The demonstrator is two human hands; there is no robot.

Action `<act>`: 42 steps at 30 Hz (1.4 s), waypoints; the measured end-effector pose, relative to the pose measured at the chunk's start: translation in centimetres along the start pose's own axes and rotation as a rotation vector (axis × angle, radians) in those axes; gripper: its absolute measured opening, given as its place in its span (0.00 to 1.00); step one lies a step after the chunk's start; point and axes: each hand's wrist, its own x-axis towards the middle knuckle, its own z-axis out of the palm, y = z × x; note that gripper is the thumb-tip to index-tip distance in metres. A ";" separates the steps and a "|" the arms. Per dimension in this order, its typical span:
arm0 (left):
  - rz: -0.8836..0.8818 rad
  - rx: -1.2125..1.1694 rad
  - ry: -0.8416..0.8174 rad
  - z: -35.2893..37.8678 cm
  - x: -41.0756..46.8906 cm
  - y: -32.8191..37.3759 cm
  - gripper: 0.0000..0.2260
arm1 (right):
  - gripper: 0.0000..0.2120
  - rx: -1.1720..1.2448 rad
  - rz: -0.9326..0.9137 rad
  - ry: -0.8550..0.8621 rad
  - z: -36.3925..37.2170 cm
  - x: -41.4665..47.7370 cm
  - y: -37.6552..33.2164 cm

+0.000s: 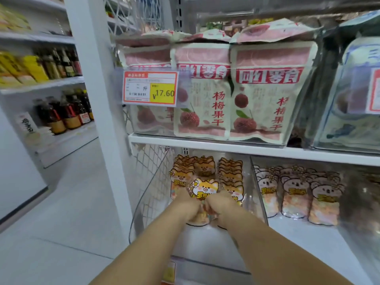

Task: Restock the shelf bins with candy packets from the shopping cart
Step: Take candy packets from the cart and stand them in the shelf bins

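Observation:
Both my hands reach into the lower shelf bin [259, 194], a clear plastic one. My left hand [188, 204] and my right hand [221, 204] together grip one orange fox-faced candy packet [204, 189], held upright at the front of the bin. Behind it stand rows of the same fox candy packets [230, 171], upright and packed front to back. The bottom of the held packet is hidden by my fingers. The shopping cart is out of view.
The bin to the right holds pink koala-faced packets [296, 192]. On the shelf above [226, 146] stand pink dried-fruit bags [265, 99] behind a price tag [150, 88]. A wire side panel [152, 171] closes the shelf's left end. Bottles [61, 112] fill the far-left shelves.

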 end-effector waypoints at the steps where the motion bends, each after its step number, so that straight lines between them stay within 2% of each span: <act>1: -0.008 -0.068 -0.009 0.2 0.7 -0.2 0.16 | 0.18 -0.004 -0.020 0.032 -0.1 0.0 0.0; 5: -0.067 -0.262 -0.047 0.7 2.3 0.0 0.20 | 0.20 -0.028 -0.041 0.088 -0.4 0.4 0.2; 7: -0.045 -0.263 -0.070 0.8 3.1 0.0 0.19 | 0.22 -0.035 -0.038 0.107 -0.1 0.9 0.2; 9: 0.000 -0.159 -0.068 0.8 3.9 0.0 0.15 | 0.25 -0.040 -0.045 0.138 0.2 1.3 0.4; 10: 0.022 -0.087 -0.056 0.8 4.4 -0.2 0.16 | 0.25 -0.036 -0.058 0.156 0.5 1.4 0.5; 15: 0.089 0.184 0.014 0.2 5.7 -1.6 0.29 | 0.20 -0.057 -0.125 0.287 1.4 2.2 1.1; 21: 0.245 0.285 0.027 -1.0 7.2 -2.8 0.22 | 0.20 -0.286 -0.239 0.361 2.2 1.9 0.1; 27: 0.312 0.450 0.086 -1.5 6.2 -2.8 0.21 | 0.25 -0.546 -0.286 0.399 1.8 1.9 1.1; 31: 0.320 0.628 0.088 -1.6 5.6 -2.2 0.28 | 0.25 -0.689 -0.305 0.478 0.7 1.3 1.5; 36: 0.331 1.051 0.156 -1.9 4.8 -1.2 0.33 | 0.28 -0.637 -0.309 0.342 -0.1 1.6 1.8; 39: 0.317 1.074 0.193 -1.5 4.3 -1.6 0.33 | 0.27 -0.597 -0.301 0.304 0.2 1.8 2.1; 42: 0.317 0.976 0.188 -1.6 4.6 -2.5 0.34 | 0.25 -0.584 -0.287 0.283 0.7 2.1 2.3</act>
